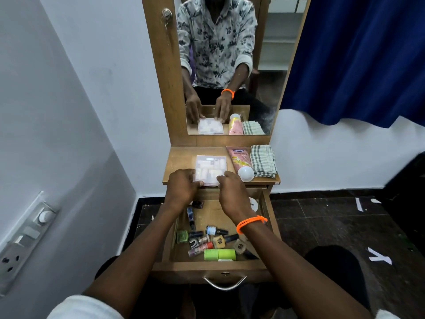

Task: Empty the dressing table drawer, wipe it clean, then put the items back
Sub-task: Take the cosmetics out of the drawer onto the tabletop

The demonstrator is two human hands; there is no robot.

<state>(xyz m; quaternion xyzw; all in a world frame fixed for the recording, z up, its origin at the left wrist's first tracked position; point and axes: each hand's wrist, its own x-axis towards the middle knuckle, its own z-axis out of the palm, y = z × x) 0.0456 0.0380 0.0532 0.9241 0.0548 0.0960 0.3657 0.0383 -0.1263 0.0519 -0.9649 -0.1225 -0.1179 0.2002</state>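
Both clamped on the clear plastic box (pixel 210 168) atop the dressing table (pixel 177 161), left hand (pixel 182 186) and right hand (pixel 231 189) at its near corners, above the open drawer (pixel 207 264) of bottles.

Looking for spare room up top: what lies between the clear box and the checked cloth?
A pink tube, cap toward the drawer, in the head view.

One head-worn wide-angle view looks forward and down, close over the open drawer (pixel 216 226), facing the mirror (pixel 230 65)
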